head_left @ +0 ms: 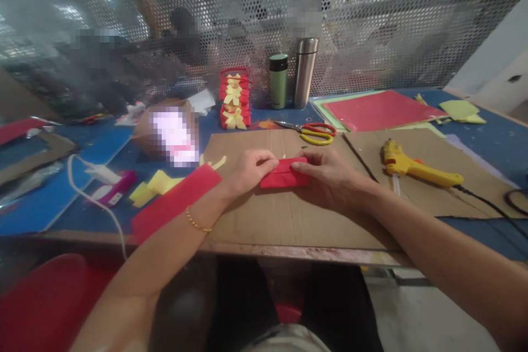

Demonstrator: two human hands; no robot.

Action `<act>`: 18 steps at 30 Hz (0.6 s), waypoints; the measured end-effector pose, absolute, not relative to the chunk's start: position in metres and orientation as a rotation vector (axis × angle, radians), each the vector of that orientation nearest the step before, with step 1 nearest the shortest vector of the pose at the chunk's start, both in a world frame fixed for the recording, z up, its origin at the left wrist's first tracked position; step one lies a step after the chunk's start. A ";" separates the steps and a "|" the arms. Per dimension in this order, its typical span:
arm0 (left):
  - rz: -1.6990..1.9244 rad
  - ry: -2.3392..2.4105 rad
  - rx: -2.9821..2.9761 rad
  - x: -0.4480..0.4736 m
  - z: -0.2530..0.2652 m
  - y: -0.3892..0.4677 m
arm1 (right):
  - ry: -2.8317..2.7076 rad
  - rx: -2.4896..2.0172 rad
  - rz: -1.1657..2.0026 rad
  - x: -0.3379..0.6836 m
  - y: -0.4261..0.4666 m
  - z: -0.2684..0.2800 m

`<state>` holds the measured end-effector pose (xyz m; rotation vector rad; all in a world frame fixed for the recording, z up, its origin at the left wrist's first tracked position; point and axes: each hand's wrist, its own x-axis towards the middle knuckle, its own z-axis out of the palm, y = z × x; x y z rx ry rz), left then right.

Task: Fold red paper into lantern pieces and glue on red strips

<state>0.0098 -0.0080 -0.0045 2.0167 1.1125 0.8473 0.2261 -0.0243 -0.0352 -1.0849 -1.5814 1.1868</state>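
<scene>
Between my two hands is a small piece of folded red paper [284,177], held just above the cardboard sheet [264,225]. My left hand [252,171] pinches its left end, thumb along the upper edge. At the right end, my right hand [328,173] grips it with the thumb on top and the fingers behind. A flat red strip [177,203] lies under my left forearm, with yellow paper pieces [154,186] beside it. Behind my hands stand small red paper bags [235,115] with yellow bows, stacked in a row.
Scissors [317,131] with red and yellow handles lie past my right hand. A yellow glue gun [416,166] with a black cord rests at the right. A green cup [279,82], a steel flask [305,74] and red sheets [379,110] line the back. A white cable [111,214] hangs at left.
</scene>
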 end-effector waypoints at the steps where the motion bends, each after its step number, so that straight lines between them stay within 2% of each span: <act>1: 0.848 1.125 2.036 0.009 -0.003 -0.007 | -1.534 -1.070 1.233 0.225 -0.025 -0.036; 6: 0.800 1.147 2.004 0.007 -0.002 -0.007 | -1.411 -1.058 1.336 0.225 -0.029 -0.036; 11: 0.760 1.130 1.825 0.001 -0.009 0.003 | -1.371 -1.058 1.323 0.230 -0.023 -0.035; 18: 0.785 1.123 1.873 -0.002 -0.007 0.006 | -1.395 -1.060 1.333 0.232 -0.017 -0.036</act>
